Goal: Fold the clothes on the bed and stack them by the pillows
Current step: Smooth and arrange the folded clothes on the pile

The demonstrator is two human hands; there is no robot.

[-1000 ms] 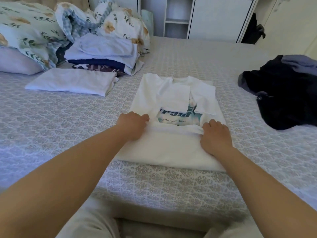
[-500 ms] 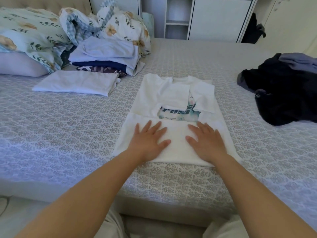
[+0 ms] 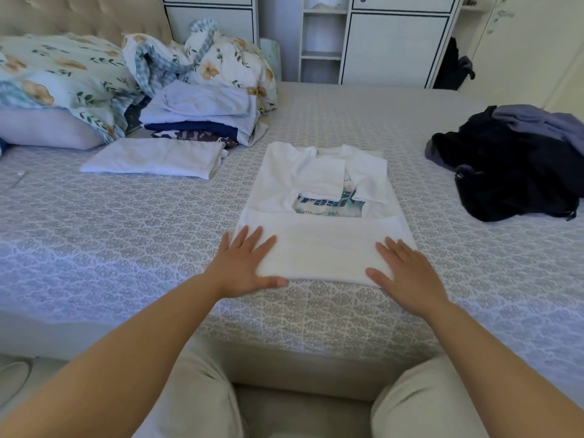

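Observation:
A white T-shirt [image 3: 319, 245] with a blue-green print lies in the middle of the bed, sleeves folded in and its bottom hem folded up over the lower third. My left hand [image 3: 243, 263] lies flat on the shirt's near left corner, fingers spread. My right hand [image 3: 407, 273] lies flat on the near right corner. Near the floral pillows [image 3: 60, 74] sits a stack of folded clothes [image 3: 202, 115], with a folded white garment [image 3: 155, 159] beside it. A heap of dark unfolded clothes [image 3: 512, 165] rests at the bed's right side.
The bed [image 3: 126, 235] has a grey patterned cover, and its near edge is just in front of my knees. A crumpled floral duvet [image 3: 218, 58] lies behind the stack. White cupboards [image 3: 392, 42] stand beyond the far side of the bed.
Both hands let go of the folded-up hem, flattened on the shirt, then slid apart from its middle to its near left and right corners.

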